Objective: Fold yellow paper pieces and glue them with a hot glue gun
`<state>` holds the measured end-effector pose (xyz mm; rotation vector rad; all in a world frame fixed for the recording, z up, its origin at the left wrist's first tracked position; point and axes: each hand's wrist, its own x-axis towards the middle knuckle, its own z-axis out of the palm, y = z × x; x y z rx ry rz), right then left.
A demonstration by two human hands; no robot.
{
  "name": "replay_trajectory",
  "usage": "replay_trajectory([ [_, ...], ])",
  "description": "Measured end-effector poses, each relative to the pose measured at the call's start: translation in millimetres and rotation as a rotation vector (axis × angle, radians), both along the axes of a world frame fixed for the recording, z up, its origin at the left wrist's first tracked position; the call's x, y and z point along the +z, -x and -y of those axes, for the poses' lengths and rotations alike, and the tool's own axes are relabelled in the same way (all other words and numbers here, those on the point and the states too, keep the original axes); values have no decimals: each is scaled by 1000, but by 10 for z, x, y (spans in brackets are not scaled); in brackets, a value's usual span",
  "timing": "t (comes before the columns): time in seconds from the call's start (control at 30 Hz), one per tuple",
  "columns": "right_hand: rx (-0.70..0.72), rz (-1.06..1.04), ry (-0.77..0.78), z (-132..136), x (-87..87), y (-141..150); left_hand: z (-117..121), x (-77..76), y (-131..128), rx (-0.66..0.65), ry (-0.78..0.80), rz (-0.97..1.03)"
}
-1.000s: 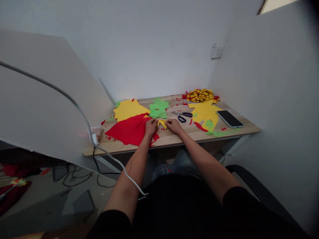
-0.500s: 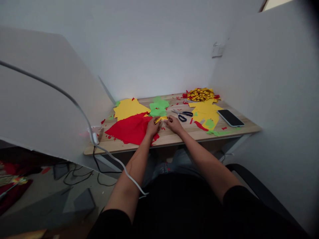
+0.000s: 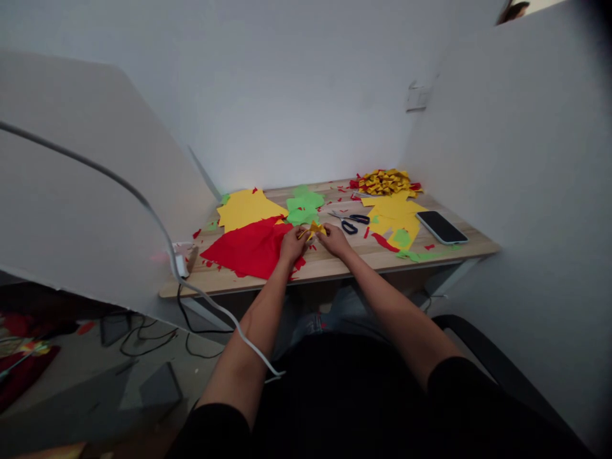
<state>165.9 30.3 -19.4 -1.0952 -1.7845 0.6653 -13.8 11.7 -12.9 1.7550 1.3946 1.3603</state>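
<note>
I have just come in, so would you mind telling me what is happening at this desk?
A person's left hand and right hand hold a small folded yellow piece between them. Red sheet material lies by the left hand. Open scissors and a phone lie to the right.

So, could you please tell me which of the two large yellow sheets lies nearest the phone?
The right-hand yellow sheet, just left of the phone; the left-hand yellow sheet lies behind the red sheet.
</note>
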Motion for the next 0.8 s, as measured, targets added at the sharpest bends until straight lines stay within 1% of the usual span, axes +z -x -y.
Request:
replay_trajectory([
  [0.13, -13, 32, 1, -44, -29, -20, -22, -4, -1, -37, 8, 25],
  [0.33, -4, 19, -30, -46, -52, -21, -67, -19, 8, -41, -6, 70],
  [0.5, 21, 7, -57, -19, -33, -20, -53, -21, 4, -66, -3, 37],
  [0.7, -48, 40, -20, -22, -19, -39, -21, 21, -4, -93, 17, 21],
  [0.8, -38, 63, -11, -5, 2, -27, -25, 20, 6, -98, 42, 1],
])
